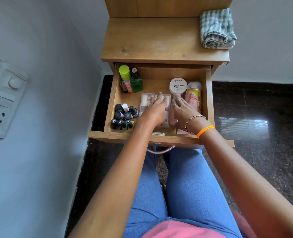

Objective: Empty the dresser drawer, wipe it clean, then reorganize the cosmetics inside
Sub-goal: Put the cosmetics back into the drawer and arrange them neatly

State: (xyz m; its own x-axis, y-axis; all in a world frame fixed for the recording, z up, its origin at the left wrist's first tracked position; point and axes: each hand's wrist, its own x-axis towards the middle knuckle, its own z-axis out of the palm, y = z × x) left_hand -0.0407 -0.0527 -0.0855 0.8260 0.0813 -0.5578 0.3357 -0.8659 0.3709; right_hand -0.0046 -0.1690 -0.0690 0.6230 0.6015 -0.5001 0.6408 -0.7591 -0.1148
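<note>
Drawer (208, 100) pulled open at frame centre, cosmetics already grouped inside, so this looks like the late reorganizing stage. Left hand (156, 107) lies flat, fingers spread, on a clear pack of pale tubes (146, 102) in the drawer's middle. Right hand (182, 109) sits just right of it, fingers loosely extended toward a white jar (178, 85), thumb side against a pink item (173, 117); cannot tell if it actually pinches anything. Risks: nudging the pack leftward could topple the upright cluster of dark-capped nail polish bottles (123, 117) at the drawer's lower left, since they stand close together; the right hand pushing up-frame could knock the jar or roll the pink bottle (193, 97) lying beside it. Tall neon-green-capped bottle (124, 73) and green glass bottle (136, 84) at the upper-left corner stand apart from the hands, low risk. Readable text: jar lid says "zudio" and "NAIL POLISH", smaller line below too small to read; pink bottle shows "XOL"-like letters, partial. Folded checked cloth (216, 29) rests on the table top (150, 40), upper right.
</note>
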